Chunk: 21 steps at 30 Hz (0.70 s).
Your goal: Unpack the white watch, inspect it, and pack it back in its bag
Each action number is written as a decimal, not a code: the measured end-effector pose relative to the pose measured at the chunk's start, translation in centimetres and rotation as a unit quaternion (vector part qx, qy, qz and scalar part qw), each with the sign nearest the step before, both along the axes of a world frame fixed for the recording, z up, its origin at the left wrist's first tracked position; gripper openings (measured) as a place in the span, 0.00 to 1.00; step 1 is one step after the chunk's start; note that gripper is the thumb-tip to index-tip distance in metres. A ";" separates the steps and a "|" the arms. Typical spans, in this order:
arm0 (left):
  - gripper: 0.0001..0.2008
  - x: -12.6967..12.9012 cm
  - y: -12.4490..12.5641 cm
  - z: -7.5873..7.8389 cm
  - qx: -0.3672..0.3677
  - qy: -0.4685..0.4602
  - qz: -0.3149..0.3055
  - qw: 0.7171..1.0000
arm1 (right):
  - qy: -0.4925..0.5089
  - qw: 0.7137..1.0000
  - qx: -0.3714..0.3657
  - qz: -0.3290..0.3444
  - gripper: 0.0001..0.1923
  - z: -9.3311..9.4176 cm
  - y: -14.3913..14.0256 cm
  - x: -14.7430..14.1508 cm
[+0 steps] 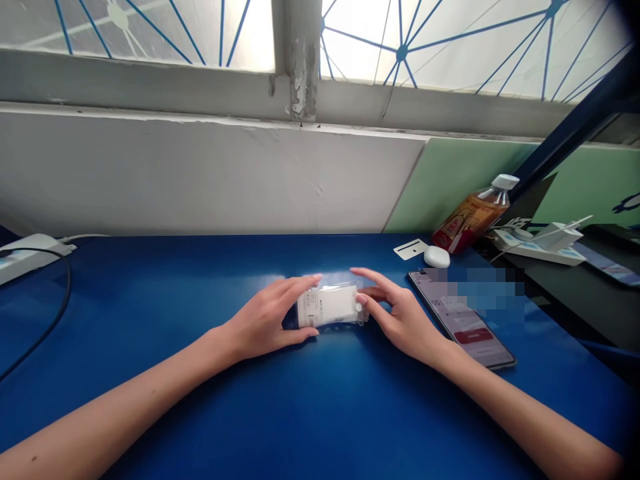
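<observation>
Pale wall [200, 177] spans the back of the scene, with windows [440, 47] above it crossed by blue lines, and a green panel [450, 177] at the right. Below lies a plain blue surface [165, 267], its far edge meeting the wall.

We observe both bare forearms reaching in from the near side. Left hand [273, 313]: thumb and fingers apart, spanning the left end of a packet. Right hand [403, 317]: index finger stretched out, thumb tip against the packet's right end; we cannot tell whether thumb and middle finger clamp it.

At the far left corner we record a white power strip [33, 259], with a black cable [67, 300] curving along the left edge. Beyond the right edge sits a second strip [540, 248] bearing a white plug.

Near the right edge a phone [470, 320] lies face up, screen lit and partly pixelated. By the far right corner we see a white-capped bottle [473, 217] with an orange and red label; it appears slanted.

Packet [337, 303]: clear plastic around a white item, lying mid-surface between the hands, printed label at its left end. Smallest, near the far right corner: a white card [410, 249] just beside a rounded white case [437, 257].
</observation>
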<state>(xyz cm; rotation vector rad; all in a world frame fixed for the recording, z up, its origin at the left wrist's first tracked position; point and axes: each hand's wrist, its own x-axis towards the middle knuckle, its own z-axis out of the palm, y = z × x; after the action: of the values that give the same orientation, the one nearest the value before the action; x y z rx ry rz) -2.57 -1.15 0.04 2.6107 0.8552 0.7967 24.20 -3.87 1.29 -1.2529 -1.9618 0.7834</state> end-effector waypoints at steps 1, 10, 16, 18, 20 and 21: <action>0.37 0.1 0.0 0.0 0.002 0.008 -0.002 1.000 | -0.006 1.000 0.012 -0.005 0.23 -0.2 0.1 0.0; 0.32 0.4 0.2 0.2 -0.033 0.054 0.030 0.998 | -0.269 0.955 0.094 0.080 0.39 -0.1 0.6 1.8; 0.33 0.5 0.6 -0.1 -0.038 0.086 0.039 0.995 | -0.296 0.950 0.053 0.089 0.39 -1.0 0.9 2.3; 0.35 0.4 0.6 -0.2 -0.042 0.090 0.048 0.994 | -0.301 0.948 0.056 0.091 0.39 -1.0 0.9 2.3; 0.38 0.4 0.7 -0.3 -0.044 0.095 0.059 0.993 | -0.311 0.944 0.058 0.097 0.40 -0.9 0.9 2.3; 0.39 0.4 0.7 -0.3 -0.045 0.098 0.064 0.992 | -0.318 0.941 0.060 0.100 0.40 -0.8 0.9 2.3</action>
<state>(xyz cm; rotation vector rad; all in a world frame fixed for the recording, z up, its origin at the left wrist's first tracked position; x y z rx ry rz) -2.14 -0.47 -0.23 2.6059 1.0955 0.5247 26.54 -2.96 0.50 -1.3565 -2.6411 0.3551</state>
